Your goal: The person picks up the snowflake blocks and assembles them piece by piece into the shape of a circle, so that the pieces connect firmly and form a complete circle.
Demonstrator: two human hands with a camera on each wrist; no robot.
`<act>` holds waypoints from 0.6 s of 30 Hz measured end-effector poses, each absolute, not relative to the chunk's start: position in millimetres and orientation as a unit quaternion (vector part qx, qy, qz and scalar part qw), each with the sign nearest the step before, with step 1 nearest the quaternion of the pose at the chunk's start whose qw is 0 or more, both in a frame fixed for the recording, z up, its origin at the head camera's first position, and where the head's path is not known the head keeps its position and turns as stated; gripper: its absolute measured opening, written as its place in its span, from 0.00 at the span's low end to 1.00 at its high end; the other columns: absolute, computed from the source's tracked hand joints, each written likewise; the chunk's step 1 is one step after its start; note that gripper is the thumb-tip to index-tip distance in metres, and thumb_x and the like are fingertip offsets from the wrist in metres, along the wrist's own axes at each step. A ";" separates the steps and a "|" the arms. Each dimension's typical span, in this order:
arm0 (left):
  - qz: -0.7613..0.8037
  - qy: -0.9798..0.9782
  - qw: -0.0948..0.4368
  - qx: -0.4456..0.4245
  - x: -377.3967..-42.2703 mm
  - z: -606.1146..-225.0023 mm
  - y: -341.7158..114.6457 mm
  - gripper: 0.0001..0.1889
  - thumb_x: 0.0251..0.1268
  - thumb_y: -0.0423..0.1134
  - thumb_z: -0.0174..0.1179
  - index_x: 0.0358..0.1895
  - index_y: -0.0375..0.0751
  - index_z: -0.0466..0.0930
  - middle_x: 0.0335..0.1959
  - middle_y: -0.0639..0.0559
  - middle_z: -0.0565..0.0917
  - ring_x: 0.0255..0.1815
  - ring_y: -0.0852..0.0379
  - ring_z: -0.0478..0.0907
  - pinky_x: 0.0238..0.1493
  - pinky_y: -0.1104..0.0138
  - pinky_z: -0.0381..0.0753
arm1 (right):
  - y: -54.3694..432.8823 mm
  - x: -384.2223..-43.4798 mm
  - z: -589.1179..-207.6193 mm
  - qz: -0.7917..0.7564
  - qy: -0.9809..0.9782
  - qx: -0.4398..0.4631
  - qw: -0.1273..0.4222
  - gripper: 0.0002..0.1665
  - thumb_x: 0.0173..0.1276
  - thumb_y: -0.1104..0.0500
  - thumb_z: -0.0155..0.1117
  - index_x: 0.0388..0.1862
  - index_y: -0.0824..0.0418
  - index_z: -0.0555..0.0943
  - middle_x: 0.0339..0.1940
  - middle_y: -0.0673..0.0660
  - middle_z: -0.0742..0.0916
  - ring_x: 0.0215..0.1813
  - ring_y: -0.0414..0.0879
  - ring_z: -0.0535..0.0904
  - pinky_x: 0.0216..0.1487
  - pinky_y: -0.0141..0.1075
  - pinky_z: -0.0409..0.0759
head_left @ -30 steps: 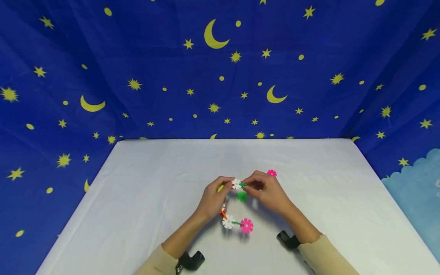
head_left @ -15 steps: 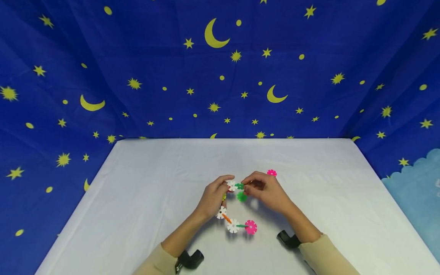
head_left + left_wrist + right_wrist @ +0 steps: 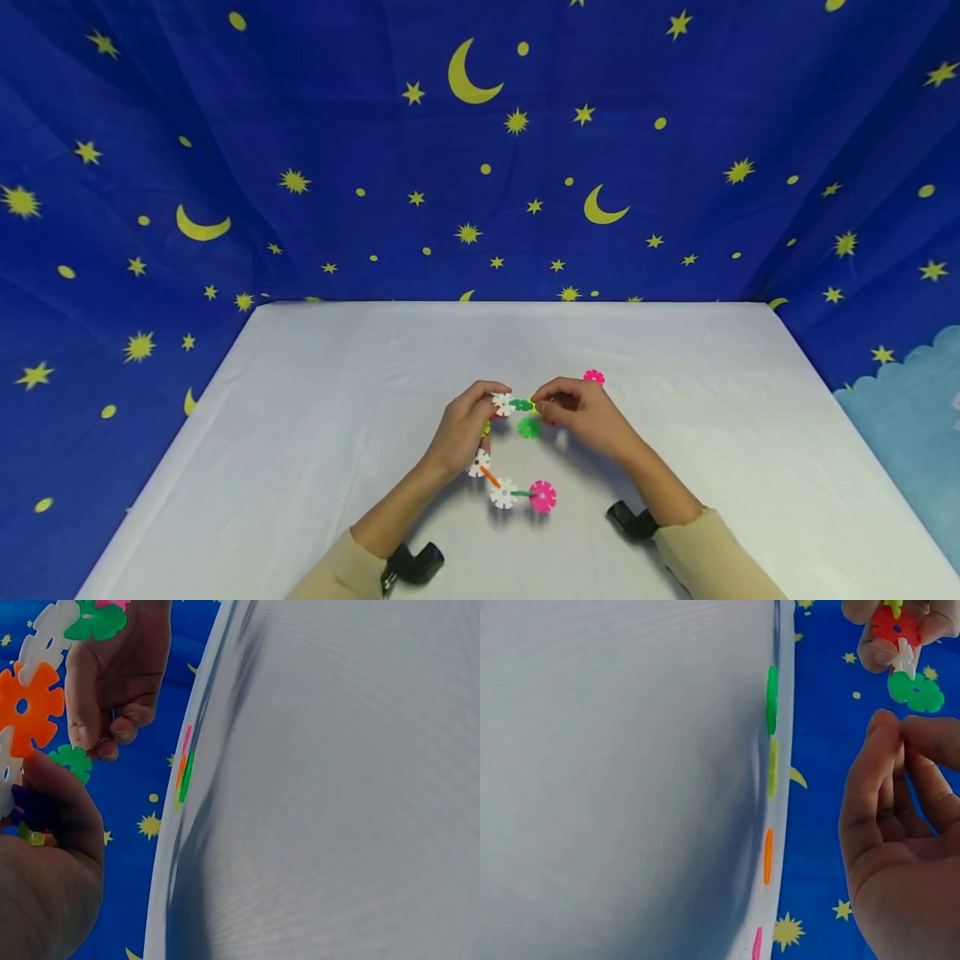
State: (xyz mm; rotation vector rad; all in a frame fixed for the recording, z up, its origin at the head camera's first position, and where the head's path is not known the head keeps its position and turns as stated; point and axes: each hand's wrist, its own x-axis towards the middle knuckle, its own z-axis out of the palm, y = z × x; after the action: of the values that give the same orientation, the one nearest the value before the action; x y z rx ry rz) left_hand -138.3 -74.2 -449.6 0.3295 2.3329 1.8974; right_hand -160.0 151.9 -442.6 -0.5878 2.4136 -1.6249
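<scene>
My left hand grips a curved chain of interlocking notched plastic discs, raised over the table. From its fingers a white disc and a green disc stick out to the right, with a red disc behind them. The chain's other end hangs nearer me, with an orange disc and a pink disc. Part of the chain, including a purple disc, is partly covered by the fingers. My right hand hovers beside the green end, fingertips close together, with no piece visible between them.
Loose discs lie in a row on the white table: bright green, yellow, orange and pink. A black device sits at my left wrist, another black device at my right. Blue star-patterned cloth stands behind.
A second ago my right fingers were on the green disc at the chain's end; now they are just off it. The chain has shifted slightly left, and its lower end has swung out from the left hand.
</scene>
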 end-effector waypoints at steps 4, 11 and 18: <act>0.629 0.769 0.053 0.106 -138.6 -449.1 -73.4 0.15 0.73 0.38 0.44 0.53 0.54 0.78 0.35 0.42 0.79 0.10 0.57 0.68 0.14 0.64 0.74 | 152.1 -160.7 -444.1 -0.527 0.822 -0.202 0.074 0.09 0.65 0.64 0.64 0.42 0.53 0.84 0.37 0.55 0.86 0.36 0.51 0.82 0.37 0.40 0.80; 0.627 0.771 0.050 0.101 -138.1 -447.7 -73.2 0.14 0.73 0.41 0.48 0.56 0.46 0.77 0.35 0.44 0.79 0.10 0.57 0.67 0.14 0.61 0.76 | 151.3 -164.0 -451.5 -0.482 0.839 -0.230 0.104 0.12 0.65 0.59 0.67 0.47 0.58 0.83 0.38 0.46 0.84 0.38 0.44 0.80 0.39 0.37 0.80; 0.628 0.772 0.048 0.086 -137.9 -448.5 -72.7 0.15 0.70 0.40 0.51 0.56 0.43 0.76 0.37 0.48 0.82 0.10 0.58 0.66 0.13 0.65 0.73 | 147.5 -167.3 -456.1 -0.457 0.844 -0.257 0.112 0.15 0.63 0.61 0.68 0.50 0.56 0.83 0.40 0.46 0.85 0.38 0.42 0.79 0.40 0.36 0.80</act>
State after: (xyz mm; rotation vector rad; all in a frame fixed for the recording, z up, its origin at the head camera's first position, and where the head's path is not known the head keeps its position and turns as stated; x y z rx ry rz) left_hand -137.9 -72.7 -448.5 0.2613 2.3528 1.9163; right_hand -167.3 147.5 -456.1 -0.7538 2.4791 -1.3414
